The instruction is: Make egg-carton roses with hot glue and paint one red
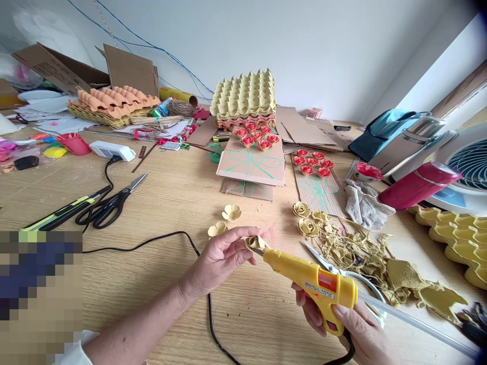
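Note:
My left hand (224, 256) pinches a small tan flower piece (255, 242), rolled like a rosebud and apparently made from egg carton. In my right hand (353, 322) is a yellow hot glue gun (310, 276), its metal tip against the flower piece. A clear glue stick (418, 323) sticks out of the gun's back. Just beyond my left hand lie two petal cups (232, 212), one partly behind the fingers. Several finished tan roses (308, 228) sit to the right, beside a heap of carton scraps (365, 253). White-handled scissors (323, 258) lie partly behind the gun.
Cardboard panels carry red paper roses (262, 136) and green drawn stems. Egg trays (243, 96) are stacked behind them. Black scissors (110, 205) and a power strip (112, 151) lie left. A black cord (210, 309) crosses the table. A red thermos (420, 185) rests at right.

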Demonstrator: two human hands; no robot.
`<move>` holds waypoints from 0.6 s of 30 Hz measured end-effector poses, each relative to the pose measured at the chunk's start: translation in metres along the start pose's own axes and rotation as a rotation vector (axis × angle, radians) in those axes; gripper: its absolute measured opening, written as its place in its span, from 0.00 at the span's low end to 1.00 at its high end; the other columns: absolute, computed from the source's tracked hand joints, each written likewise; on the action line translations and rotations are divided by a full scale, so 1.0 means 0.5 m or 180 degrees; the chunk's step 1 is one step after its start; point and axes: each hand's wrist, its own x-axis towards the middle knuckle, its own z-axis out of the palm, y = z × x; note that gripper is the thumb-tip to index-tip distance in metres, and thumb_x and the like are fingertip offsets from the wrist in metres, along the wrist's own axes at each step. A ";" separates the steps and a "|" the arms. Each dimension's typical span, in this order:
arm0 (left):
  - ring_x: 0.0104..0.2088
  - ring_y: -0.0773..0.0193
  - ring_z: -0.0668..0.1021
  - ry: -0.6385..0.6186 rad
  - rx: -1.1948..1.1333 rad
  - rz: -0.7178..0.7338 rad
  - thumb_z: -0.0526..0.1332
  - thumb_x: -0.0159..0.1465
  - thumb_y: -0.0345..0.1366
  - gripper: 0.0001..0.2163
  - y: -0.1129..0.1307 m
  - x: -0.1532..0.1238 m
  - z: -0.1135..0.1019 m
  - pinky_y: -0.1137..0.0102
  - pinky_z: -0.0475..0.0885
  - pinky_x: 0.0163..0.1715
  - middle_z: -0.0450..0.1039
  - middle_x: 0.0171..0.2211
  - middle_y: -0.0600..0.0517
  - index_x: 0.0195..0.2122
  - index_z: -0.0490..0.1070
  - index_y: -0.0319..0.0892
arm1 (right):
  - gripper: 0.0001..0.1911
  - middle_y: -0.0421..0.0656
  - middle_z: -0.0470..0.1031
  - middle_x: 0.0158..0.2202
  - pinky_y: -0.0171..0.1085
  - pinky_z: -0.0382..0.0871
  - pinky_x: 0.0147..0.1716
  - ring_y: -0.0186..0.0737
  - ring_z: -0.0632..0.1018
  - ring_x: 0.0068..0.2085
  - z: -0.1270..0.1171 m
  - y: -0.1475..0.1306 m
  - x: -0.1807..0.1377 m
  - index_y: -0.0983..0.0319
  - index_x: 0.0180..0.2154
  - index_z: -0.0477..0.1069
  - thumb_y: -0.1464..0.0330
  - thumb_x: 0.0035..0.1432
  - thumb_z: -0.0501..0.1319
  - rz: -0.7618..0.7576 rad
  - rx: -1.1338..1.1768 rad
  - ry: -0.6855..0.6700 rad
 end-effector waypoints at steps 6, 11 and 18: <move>0.53 0.62 0.82 0.0188 0.0599 0.0187 0.70 0.69 0.34 0.14 0.001 -0.004 -0.004 0.73 0.76 0.52 0.83 0.54 0.50 0.55 0.81 0.52 | 0.30 0.49 0.78 0.33 0.43 0.69 0.30 0.44 0.73 0.29 0.000 -0.003 0.006 0.61 0.50 0.78 0.43 0.66 0.58 0.0046 0.0211 0.0086; 0.57 0.63 0.81 0.0018 0.0433 0.0281 0.68 0.71 0.34 0.14 0.003 -0.001 0.001 0.74 0.74 0.55 0.82 0.56 0.51 0.56 0.79 0.54 | 0.34 0.50 0.78 0.35 0.42 0.69 0.29 0.43 0.72 0.29 0.000 -0.003 0.011 0.61 0.51 0.78 0.40 0.63 0.59 0.0144 0.0239 0.0129; 0.56 0.63 0.81 0.0051 0.0445 0.0383 0.67 0.71 0.32 0.14 0.003 -0.001 0.004 0.73 0.75 0.55 0.82 0.55 0.50 0.56 0.79 0.51 | 0.27 0.49 0.78 0.35 0.41 0.68 0.30 0.42 0.72 0.30 0.007 -0.013 0.006 0.61 0.48 0.80 0.45 0.65 0.61 0.0117 0.0497 0.0144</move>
